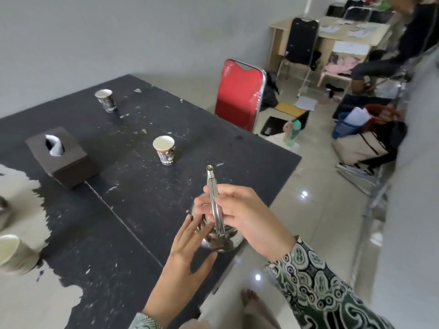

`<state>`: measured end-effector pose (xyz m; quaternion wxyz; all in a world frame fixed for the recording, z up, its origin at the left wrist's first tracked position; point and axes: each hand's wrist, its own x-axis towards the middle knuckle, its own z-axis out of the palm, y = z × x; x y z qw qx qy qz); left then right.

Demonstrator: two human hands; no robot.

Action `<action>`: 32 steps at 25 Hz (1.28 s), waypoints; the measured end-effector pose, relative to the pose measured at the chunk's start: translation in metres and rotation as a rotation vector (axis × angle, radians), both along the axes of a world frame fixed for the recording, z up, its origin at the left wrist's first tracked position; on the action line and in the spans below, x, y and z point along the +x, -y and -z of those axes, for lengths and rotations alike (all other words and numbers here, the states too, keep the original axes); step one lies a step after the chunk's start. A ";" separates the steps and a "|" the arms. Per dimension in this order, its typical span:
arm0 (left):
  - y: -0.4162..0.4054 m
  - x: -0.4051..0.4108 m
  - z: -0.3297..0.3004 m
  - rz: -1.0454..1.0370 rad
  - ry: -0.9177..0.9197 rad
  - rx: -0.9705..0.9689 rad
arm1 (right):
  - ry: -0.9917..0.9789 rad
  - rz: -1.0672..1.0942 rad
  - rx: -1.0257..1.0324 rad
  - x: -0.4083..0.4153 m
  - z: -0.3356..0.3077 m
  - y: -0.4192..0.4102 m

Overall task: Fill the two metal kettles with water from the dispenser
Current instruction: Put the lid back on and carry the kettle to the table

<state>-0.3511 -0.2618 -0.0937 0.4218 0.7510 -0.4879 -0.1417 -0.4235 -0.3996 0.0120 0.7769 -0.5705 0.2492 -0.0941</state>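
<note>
One shiny metal kettle (219, 242) hovers over the right edge of the black table (133, 210). My right hand (247, 219) grips the long thin metal piece that rises from the kettle and ends in a small open tip. The straight fingers of my left hand (187, 255) touch the kettle's left side. At the far left edge a grey metal object (2, 211) is cut off, and I cannot tell what it is. No water dispenser is in view.
On the table stand two printed paper cups (165, 149) (106, 99), a dark tissue box (61, 156) and a pale cup (11, 254) at the left edge. A red chair (240, 93) stands behind it. Bags (365, 141) clutter the tiled floor, and a person sits at the back right.
</note>
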 end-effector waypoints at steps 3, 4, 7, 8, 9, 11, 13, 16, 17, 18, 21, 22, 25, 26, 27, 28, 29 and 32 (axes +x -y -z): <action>0.043 0.010 0.012 -0.183 0.198 -0.042 | 0.039 -0.190 -0.021 0.028 -0.006 0.052; 0.059 0.015 0.010 -0.247 0.241 -0.042 | 0.049 -0.256 -0.039 0.041 -0.011 0.070; 0.094 0.032 -0.004 -0.397 0.353 -0.023 | 0.090 -0.437 -0.074 0.077 -0.031 0.111; 0.103 0.040 -0.012 -0.447 0.376 -0.019 | 0.112 -0.491 -0.096 0.090 -0.039 0.122; 0.110 0.048 -0.021 -0.491 0.397 -0.013 | 0.134 -0.539 -0.113 0.102 -0.047 0.131; 0.120 0.067 -0.039 -0.576 0.441 0.001 | 0.178 -0.612 -0.136 0.129 -0.064 0.144; 0.125 0.091 -0.056 -0.650 0.492 0.012 | 0.215 -0.677 -0.134 0.160 -0.082 0.151; 0.127 0.129 -0.082 -0.696 0.549 -0.009 | 0.291 -0.728 -0.140 0.202 -0.105 0.152; 0.126 0.144 -0.089 -0.709 0.575 -0.013 | 0.309 -0.735 -0.138 0.217 -0.113 0.150; 0.124 0.160 -0.096 -0.720 0.599 -0.008 | 0.323 -0.737 -0.130 0.231 -0.120 0.148; 0.120 0.209 -0.116 -0.727 0.685 0.017 | 0.347 -0.727 -0.114 0.275 -0.137 0.144; 0.120 0.227 -0.121 -0.734 0.711 0.034 | 0.344 -0.733 -0.117 0.290 -0.142 0.142; 0.121 0.266 -0.129 -0.736 0.744 0.178 | 0.285 -0.765 -0.118 0.332 -0.148 0.139; 0.124 0.277 -0.130 -0.730 0.712 0.236 | 0.254 -0.769 -0.116 0.346 -0.145 0.139; 0.127 0.287 -0.128 -0.725 0.674 0.288 | 0.221 -0.770 -0.109 0.359 -0.140 0.139; 0.130 0.297 -0.125 -0.721 0.643 0.329 | 0.187 -0.767 -0.096 0.371 -0.134 0.140; 0.133 0.306 -0.120 -0.716 0.616 0.362 | 0.153 -0.761 -0.078 0.382 -0.128 0.142; 0.138 0.330 -0.103 -0.688 0.582 0.491 | 0.061 -0.731 -0.009 0.413 -0.104 0.146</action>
